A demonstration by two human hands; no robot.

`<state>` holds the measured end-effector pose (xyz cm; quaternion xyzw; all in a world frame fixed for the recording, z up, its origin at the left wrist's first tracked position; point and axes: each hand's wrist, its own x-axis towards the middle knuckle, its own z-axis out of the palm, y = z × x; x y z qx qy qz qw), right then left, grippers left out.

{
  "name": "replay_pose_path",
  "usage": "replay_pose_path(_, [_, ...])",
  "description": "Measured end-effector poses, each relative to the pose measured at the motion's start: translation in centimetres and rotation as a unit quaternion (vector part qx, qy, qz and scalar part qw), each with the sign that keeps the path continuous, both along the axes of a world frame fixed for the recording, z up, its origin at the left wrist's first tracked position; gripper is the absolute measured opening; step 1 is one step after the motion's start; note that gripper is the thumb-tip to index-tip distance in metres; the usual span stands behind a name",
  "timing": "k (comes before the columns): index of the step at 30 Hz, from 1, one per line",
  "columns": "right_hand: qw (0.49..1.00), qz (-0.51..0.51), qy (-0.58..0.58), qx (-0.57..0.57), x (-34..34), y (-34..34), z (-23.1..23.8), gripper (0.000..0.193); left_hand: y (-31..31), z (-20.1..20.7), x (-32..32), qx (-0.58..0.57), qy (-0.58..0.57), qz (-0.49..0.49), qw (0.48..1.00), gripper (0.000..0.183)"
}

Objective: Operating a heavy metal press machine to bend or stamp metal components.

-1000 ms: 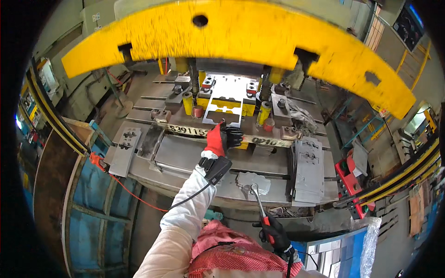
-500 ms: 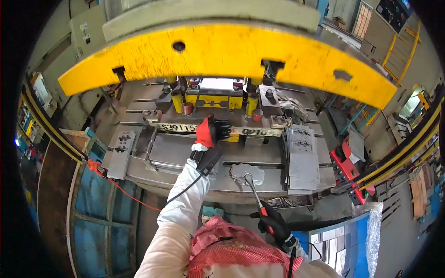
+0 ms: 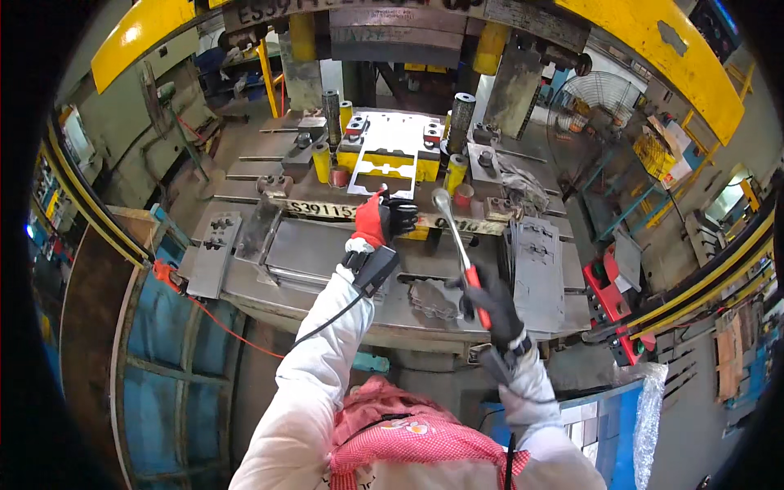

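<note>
Progress as found: a flat metal sheet [image 3: 392, 131] already lies on the yellow die blocks [image 3: 428, 169], at 12 o'clock from the left hand [image 3: 385, 220], with openings visible toward its near end. The upper die [image 3: 396, 42] stands raised, well apart from it. A stack of flat plates [image 3: 541, 282] lies at 2 o'clock from the right hand [image 3: 495, 307], small metal pieces [image 3: 433, 300] at 9 o'clock; how much work is left cannot be established. Pose: the left forearm [image 3: 322, 343] extends toward 1 o'clock, its gloved hand at the sheet's near edge, fingers loosely bent toward 3 o'clock; whether it grips or touches the edge cannot be told. The right forearm [image 3: 529, 390] points toward 11 o'clock. The right hand, slightly blurred, is closed round the red-handled tool [image 3: 456, 233], its rounded metal head raised toward 11 o'clock, near the sheet's near right corner; contact not evident.
</note>
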<state>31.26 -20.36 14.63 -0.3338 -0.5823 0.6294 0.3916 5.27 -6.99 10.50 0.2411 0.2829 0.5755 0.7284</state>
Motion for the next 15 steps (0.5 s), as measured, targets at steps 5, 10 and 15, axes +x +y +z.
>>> replay_pose_path(5, [1.0, 0.0, -0.026, -0.009, -5.9, 11.6, 4.6, 0.05, -0.6, -0.4, -0.5, -0.012, 0.024, 0.007, 1.0, 0.055])
replay_pose_path(10, [0.95, -0.011, -0.116, 0.291, -6.7, 26.2, 1.5, 0.037, -0.1, 0.3, 1.4, 0.018, 0.017, -0.059, 0.998, 0.061])
replay_pose_path(15, [0.998, 0.006, 0.047, 0.043, -10.4, 19.0, 4.3, 0.045, -0.1, -2.4, -1.3, 0.099, 0.173, 0.107, 0.974, 0.05])
